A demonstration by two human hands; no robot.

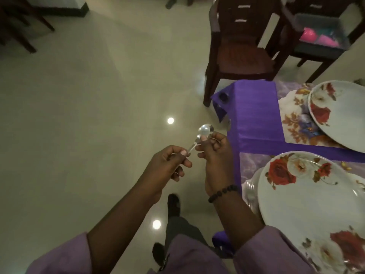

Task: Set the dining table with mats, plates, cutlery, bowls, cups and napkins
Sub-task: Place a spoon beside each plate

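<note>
The fingers of the left hand point(167, 163) close around the handle of a shiny spoon point(203, 131). The right hand point(215, 149) is curled near the spoon's bowl and holds more thin metal pieces. Both hands are above the floor point(79, 95), just beside the purple table point(254, 119) with two flowered plates point(308, 204).
</note>
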